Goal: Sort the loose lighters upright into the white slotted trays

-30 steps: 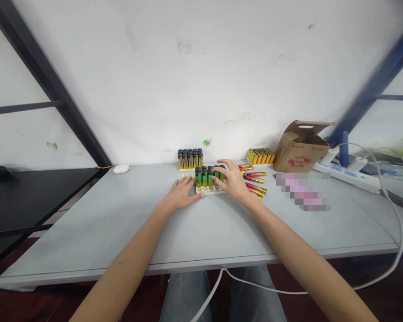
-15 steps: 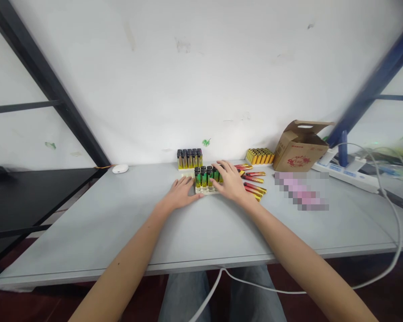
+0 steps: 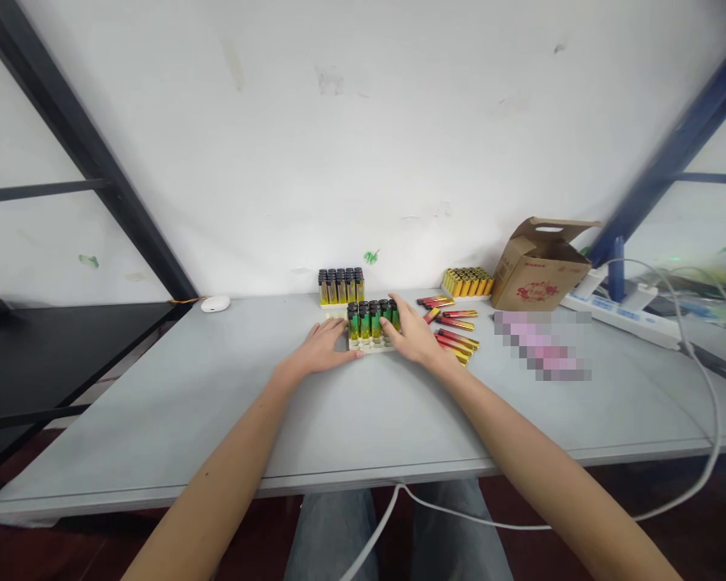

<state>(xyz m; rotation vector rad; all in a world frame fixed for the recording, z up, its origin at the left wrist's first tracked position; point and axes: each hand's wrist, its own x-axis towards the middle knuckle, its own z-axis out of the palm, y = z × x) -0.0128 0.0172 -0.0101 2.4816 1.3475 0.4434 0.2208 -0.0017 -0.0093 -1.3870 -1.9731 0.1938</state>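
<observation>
Green-and-yellow, black-topped cylinders [image 3: 364, 324] stand in a cream perforated tray [image 3: 370, 348] near frame centre; the left hand [image 3: 318, 352], thumb spread from fingers, is at its left end, the right hand [image 3: 415, 332], grip unclear, at its right

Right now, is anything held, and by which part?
Left hand open, beside the white tray; right hand at right end of green cylinders, whether gripping cannot be told.

There are two hands [image 3: 323, 350], three upright lighter clusters [image 3: 365, 324], one carton [image 3: 536, 282].
</observation>
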